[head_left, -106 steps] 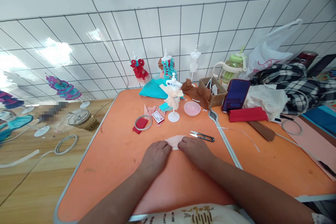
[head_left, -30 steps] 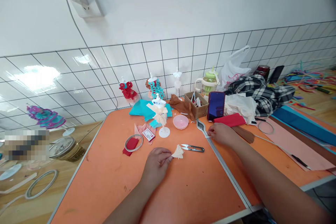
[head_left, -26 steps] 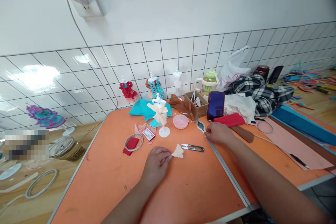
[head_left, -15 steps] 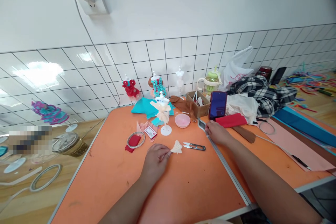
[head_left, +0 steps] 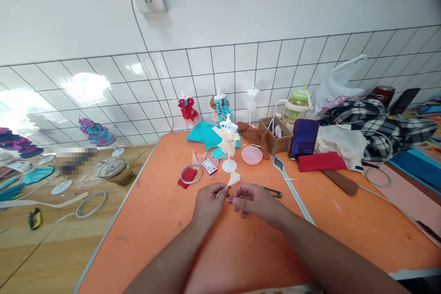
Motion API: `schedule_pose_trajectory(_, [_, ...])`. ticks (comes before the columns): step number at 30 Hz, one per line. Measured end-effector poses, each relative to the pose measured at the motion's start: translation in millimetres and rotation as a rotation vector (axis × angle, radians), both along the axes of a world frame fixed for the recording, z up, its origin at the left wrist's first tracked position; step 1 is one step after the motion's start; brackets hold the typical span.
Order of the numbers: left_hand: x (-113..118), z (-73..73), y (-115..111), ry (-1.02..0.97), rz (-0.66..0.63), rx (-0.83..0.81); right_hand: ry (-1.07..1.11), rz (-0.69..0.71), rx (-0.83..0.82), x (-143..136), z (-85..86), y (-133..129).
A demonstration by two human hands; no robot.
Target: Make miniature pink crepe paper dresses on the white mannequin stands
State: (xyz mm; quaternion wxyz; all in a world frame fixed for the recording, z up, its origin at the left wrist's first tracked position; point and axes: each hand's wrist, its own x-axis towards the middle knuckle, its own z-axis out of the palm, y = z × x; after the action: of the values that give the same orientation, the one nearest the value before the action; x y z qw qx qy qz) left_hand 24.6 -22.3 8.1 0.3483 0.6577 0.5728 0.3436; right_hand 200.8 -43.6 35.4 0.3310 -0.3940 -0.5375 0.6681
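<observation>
My left hand (head_left: 211,202) pinches the gathered end of a small cream crepe piece (head_left: 234,178), which fans out past the fingertips. Close beside it, my right hand (head_left: 253,202) has its fingers curled together, and a thin pale strand (head_left: 230,200) shows at their tips. Partly covered by that hand lie the thread snips (head_left: 272,191). Just beyond stands a small white dress form (head_left: 228,125) wearing a cream bodice and ruffle (head_left: 226,141). A pink bowl (head_left: 251,155) sits to its right.
Left of the form lie a wire ring (head_left: 191,173), red cloth and a labelled packet (head_left: 209,166). Behind are decorated forms (head_left: 188,108), turquoise fabric (head_left: 203,135) and a cardboard box (head_left: 275,135). A phone (head_left: 303,138), red roll (head_left: 322,161) and grey metal tool (head_left: 278,164) are at right.
My right hand has moved left from beside the grey tool to my left hand, with a thin strand at its fingertips. The view has shifted left. My left hand keeps the cream piece.
</observation>
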Motion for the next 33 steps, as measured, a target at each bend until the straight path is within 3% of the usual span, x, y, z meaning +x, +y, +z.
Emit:
schedule_pose_trajectory(4, [0,-0.5,-3,-0.031,-0.020,0.022,0.011,-0.257,-0.037,-24,-13.6,7])
schedule_pose_trajectory(7, [1,-0.3,-4,-0.087,-0.024,0.018,0.077,-0.335,-0.084,-30,-21.2,9])
schedule_pose_trajectory(18, [-2,-2.0,-6,-0.065,-0.060,0.084,0.151,-0.375,-0.154,-33,-41.2,11])
schedule_pose_trajectory(28, [-13,10.2,1,0.177,-0.347,0.242,0.271,-0.414,-0.157,-34,-42.9,7])
schedule_pose_trajectory(33, [-10,7.5,1,0.178,-0.274,0.222,0.240,-0.411,-0.158,-34,-44.9,9])
